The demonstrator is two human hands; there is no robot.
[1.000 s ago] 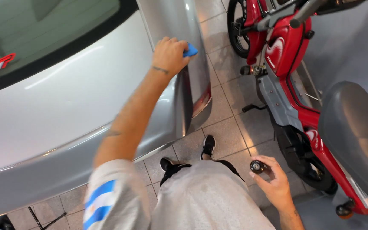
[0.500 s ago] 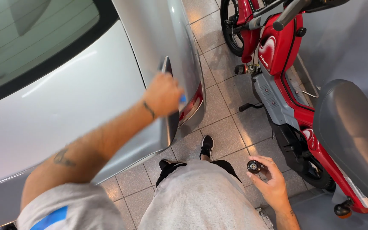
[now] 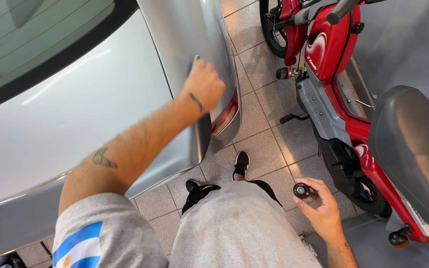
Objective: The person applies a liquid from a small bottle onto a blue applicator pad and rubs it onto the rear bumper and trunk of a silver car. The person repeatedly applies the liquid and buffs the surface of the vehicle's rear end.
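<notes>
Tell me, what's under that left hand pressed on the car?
Under the left hand is the silver car, at its rear corner above the red tail light. Whatever the palm holds is covered.

- The car [image 3: 75, 109] is silver, with a red tail light [image 3: 227, 111] at its 3 o'clock edge.
- The scooter [image 3: 333, 64] at 2 o'clock is red with grey panels and a grey seat [image 3: 418, 149].
- The floor tiles [image 3: 264, 149] are beige-grey.
- The sleeve [image 3: 100, 233] is grey with a light-blue and white striped patch [image 3: 78, 248].
- The shoes [image 3: 241, 164] are black.
- The small round tin [image 3: 301, 190] is black.
</notes>
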